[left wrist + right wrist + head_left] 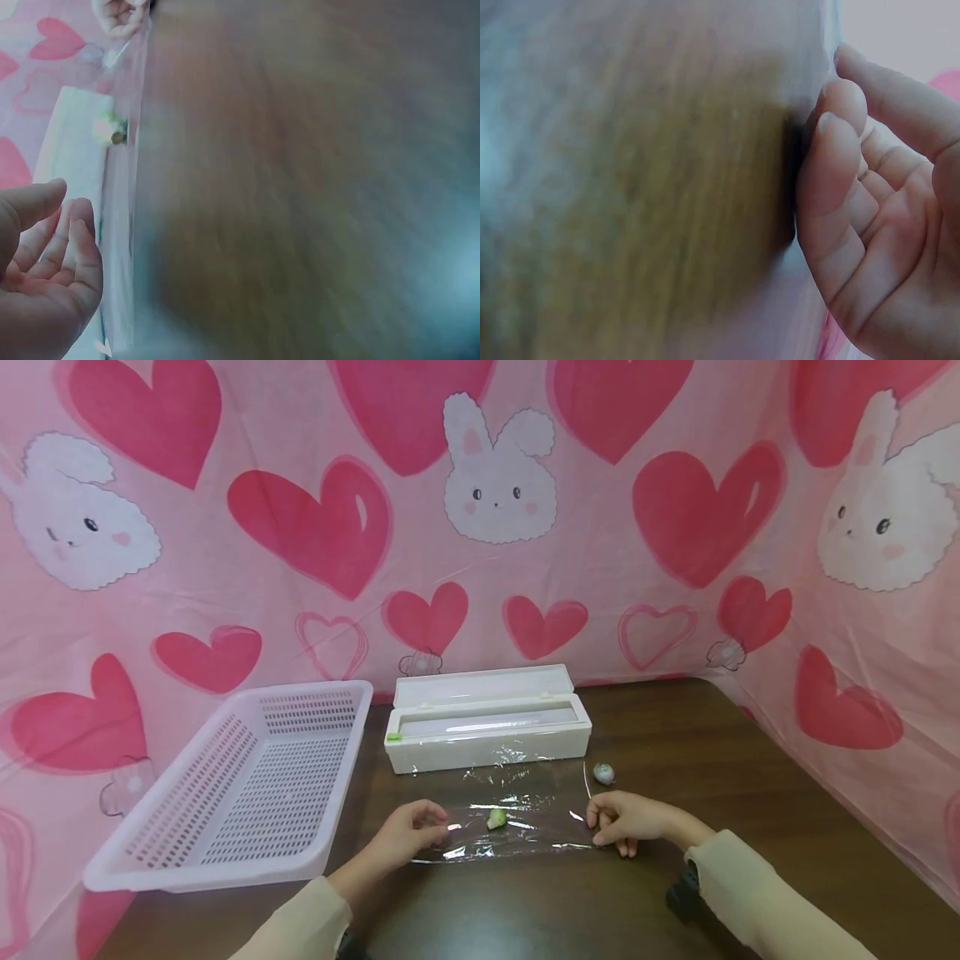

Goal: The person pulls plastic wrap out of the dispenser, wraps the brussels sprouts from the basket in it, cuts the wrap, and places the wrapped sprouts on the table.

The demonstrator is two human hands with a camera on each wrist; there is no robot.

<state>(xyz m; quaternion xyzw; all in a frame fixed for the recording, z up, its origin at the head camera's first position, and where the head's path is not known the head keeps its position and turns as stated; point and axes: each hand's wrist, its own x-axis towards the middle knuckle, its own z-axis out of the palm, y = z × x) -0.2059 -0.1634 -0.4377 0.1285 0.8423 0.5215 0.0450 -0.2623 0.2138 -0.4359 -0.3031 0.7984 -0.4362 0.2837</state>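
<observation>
Left hand (408,837) is loosely curled, thumb clear of its fingers, gripping nothing; right hand (637,818) looks pretty much the same. Film (543,831) and green bit (497,819) lie between them, box (491,752) just beyond.

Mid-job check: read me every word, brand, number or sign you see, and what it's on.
No readable text in any view.
White box: no lettering visible.
Plastic film: glare only.
Basket: no label visible.
Small wrapped item: too small to tell whether its markings are text.
Backdrop: hearts and rabbits, no words visible.
</observation>
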